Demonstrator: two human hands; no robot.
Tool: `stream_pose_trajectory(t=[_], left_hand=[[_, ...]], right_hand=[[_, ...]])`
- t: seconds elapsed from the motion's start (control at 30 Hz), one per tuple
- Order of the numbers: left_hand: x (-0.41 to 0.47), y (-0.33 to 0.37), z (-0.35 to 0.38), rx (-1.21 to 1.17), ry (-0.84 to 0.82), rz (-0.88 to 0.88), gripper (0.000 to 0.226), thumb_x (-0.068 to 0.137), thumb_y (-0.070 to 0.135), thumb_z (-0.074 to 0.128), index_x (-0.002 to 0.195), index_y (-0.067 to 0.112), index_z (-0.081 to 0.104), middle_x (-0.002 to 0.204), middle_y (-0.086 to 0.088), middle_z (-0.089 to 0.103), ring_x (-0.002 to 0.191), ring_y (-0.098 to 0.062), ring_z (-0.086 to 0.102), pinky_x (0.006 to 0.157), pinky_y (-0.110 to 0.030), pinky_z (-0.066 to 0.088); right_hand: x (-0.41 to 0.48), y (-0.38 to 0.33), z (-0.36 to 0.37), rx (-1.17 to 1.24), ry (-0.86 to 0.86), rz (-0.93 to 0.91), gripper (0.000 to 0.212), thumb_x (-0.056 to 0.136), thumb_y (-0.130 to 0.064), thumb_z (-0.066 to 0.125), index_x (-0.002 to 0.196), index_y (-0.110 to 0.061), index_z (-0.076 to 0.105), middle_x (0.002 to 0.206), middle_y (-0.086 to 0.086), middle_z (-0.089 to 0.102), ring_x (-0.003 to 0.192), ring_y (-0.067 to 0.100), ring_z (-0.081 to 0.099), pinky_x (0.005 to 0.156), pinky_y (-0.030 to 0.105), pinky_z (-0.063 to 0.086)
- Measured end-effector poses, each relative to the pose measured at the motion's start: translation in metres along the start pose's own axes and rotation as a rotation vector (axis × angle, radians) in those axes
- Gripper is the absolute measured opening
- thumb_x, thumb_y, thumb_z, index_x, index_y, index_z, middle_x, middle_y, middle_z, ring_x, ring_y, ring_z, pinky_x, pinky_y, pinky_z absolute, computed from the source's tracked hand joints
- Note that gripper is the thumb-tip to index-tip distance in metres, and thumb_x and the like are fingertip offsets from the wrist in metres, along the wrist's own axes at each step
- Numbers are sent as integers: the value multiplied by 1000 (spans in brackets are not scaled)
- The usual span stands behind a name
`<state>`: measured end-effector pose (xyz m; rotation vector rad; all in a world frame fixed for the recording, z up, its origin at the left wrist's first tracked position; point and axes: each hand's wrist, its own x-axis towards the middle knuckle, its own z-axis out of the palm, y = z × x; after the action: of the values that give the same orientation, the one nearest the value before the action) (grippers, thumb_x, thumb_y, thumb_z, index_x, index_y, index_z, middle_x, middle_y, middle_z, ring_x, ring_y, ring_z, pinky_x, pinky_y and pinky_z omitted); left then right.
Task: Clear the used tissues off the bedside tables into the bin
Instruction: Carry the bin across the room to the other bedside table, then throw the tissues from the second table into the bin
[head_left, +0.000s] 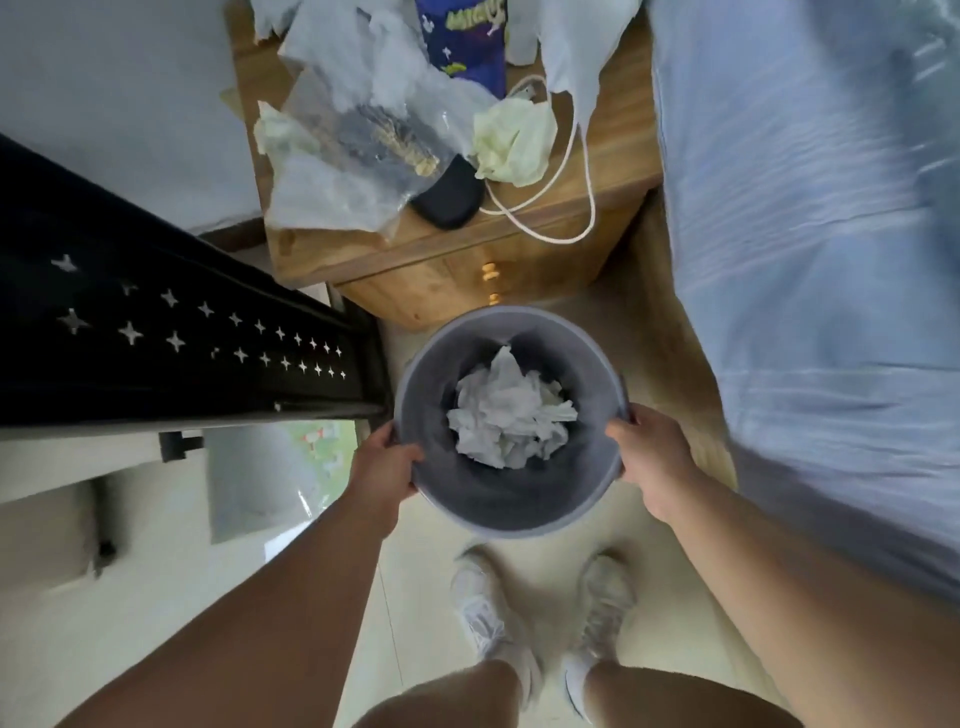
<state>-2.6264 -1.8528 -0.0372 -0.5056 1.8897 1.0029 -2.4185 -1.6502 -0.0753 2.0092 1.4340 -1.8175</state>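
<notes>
I hold a round grey bin (511, 512) in front of me, above the floor. My left hand (387, 465) grips its left rim and my right hand (652, 457) grips its right rim. Crumpled white tissues (506, 415) lie inside the bin. Just beyond the bin stands a wooden bedside table (613, 156). On its top lies a crumpled pale yellowish tissue (514, 140), and another pale tissue (278, 132) sits at its left side, partly under clear plastic bags (358, 124).
A black pouch (449, 197), a white cord (571, 208) and a purple printed packet (465, 41) share the table top. A bed with a pale blue cover (810, 208) runs along the right. A black perforated metal piece (156, 332) stands at left. My feet (540, 623) are on a tiled floor.
</notes>
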Motion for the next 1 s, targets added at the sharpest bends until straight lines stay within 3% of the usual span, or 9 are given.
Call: stream_pose_trajectory(t=[0.3, 0.37, 0.43, 0.53, 0.57, 0.63, 0.7, 0.83, 1.0], left_hand=[[62, -36, 8, -7, 151, 94, 33, 84, 3, 69, 112, 17, 75, 81, 0, 74, 59, -20, 60, 42, -20, 45], [63, -40, 5, -17, 114, 95, 32, 86, 9, 73, 117, 18, 74, 92, -1, 79, 69, -24, 70, 54, -30, 59], [55, -41, 3, -29, 101, 66, 39, 88, 17, 80, 126, 20, 72, 111, -3, 80, 94, -31, 77, 83, -45, 65], [16, -32, -1, 65, 288, 78, 47, 88, 29, 79, 134, 24, 69, 117, 10, 72, 105, -22, 71, 93, -38, 56], [-4, -27, -2, 141, 334, 98, 40, 90, 33, 76, 129, 26, 71, 114, 13, 70, 101, -18, 69, 90, -34, 52], [-52, -20, -8, 249, 291, 102, 19, 95, 37, 66, 108, 27, 76, 104, 9, 77, 86, -17, 71, 81, -36, 55], [-109, -10, -15, 284, 166, 76, 35, 103, 46, 55, 87, 22, 74, 80, 1, 80, 63, -17, 71, 70, -40, 59], [-220, 15, -37, 457, 0, 62, 69, 106, 59, 37, 65, 13, 69, 60, 2, 75, 47, -12, 62, 65, -35, 56], [-311, 64, -51, 182, -117, 27, 71, 109, 55, 33, 81, 5, 74, 66, -9, 78, 41, -19, 59, 46, -23, 44]], right_hand=[[44, 12, 27, -44, -59, -103, 19, 76, -27, 56, 83, -18, 72, 83, 12, 77, 72, 33, 70, 62, 46, 56], [42, 11, 25, -45, -78, -111, 22, 78, -34, 63, 89, -18, 74, 88, 9, 80, 83, 35, 76, 74, 57, 64], [33, 8, 21, -23, -113, -80, 40, 75, -45, 74, 105, -17, 74, 104, 4, 80, 94, 34, 76, 83, 61, 62], [-1, -2, 11, -28, -8, 26, 70, 87, -45, 77, 143, -10, 53, 124, 1, 61, 117, 30, 66, 101, 54, 56], [-17, -5, 4, -31, 11, 37, 57, 92, -42, 73, 137, -11, 56, 116, 3, 61, 109, 27, 66, 96, 49, 57], [-61, -16, -12, -11, -12, 57, 20, 97, -33, 64, 96, -13, 62, 81, 1, 63, 67, 18, 61, 61, 35, 53], [-109, -29, -33, -13, -44, 94, 29, 99, -24, 61, 74, -14, 51, 55, -4, 55, 44, 14, 46, 45, 25, 37], [-211, -80, -79, -100, -115, 168, 31, 99, -13, 60, 70, -16, 48, 47, -5, 48, 37, 13, 38, 44, 20, 27], [-289, -161, -120, -232, -127, 39, 15, 95, -9, 63, 81, -6, 61, 56, 5, 63, 43, 19, 51, 44, 22, 34]])
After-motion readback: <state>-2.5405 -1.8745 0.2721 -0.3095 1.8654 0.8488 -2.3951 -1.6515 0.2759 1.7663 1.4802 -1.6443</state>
